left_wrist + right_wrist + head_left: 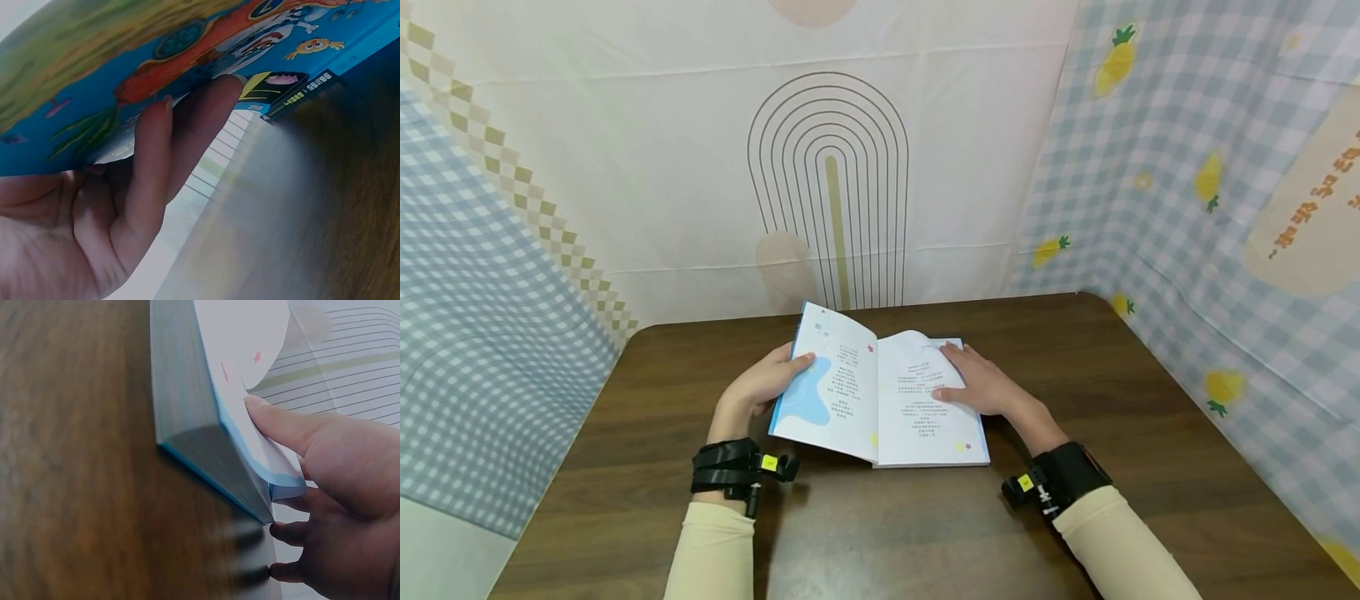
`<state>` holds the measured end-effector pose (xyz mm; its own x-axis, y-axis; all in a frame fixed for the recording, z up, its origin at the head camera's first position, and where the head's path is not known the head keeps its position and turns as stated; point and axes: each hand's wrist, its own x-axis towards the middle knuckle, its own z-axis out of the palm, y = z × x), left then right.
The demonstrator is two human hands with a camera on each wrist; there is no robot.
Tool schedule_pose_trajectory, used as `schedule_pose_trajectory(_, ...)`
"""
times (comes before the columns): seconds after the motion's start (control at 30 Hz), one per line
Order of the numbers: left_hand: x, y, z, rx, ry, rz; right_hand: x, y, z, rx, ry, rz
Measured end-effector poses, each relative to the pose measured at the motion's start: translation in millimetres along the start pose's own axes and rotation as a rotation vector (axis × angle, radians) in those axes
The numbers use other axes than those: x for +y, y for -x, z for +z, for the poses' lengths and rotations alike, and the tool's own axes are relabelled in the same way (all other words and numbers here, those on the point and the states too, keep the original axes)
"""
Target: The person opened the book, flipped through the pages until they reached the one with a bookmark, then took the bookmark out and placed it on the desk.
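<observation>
An open book [913, 417] with white printed pages and a blue patch on its left page lies on the table, its left side raised at a tilt. My left hand [760, 382] grips that left side, the thumb on the page and the fingers behind the cover. The blue illustrated cover [206, 50] shows above the left hand [137, 194] in the left wrist view. At the right page's outer edge, my right hand [988, 383] holds a curling leaf [275, 462]. Its thumb [275, 419] lies on the paper, with other fingers at the book's edge; the index fingertip is partly hidden.
The brown wooden table [880, 533] extends around the book. Behind it hangs a pale cloth [685, 167] with arch lines, and checked cloth [1187, 275] with pineapples hangs at the right. Black wrist straps with cameras [726, 467] sit on both forearms.
</observation>
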<state>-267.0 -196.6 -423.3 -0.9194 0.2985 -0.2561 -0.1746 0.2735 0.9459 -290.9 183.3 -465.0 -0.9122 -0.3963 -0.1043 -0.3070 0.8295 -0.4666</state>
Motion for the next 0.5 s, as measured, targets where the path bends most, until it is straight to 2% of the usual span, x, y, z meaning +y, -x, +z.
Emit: schedule_pose_trajectory(0.5,-0.1,-0.1,-0.9,0.003,-0.011,-0.005,1.0,-1.2,1.5,0.000,-0.016,-0.017)
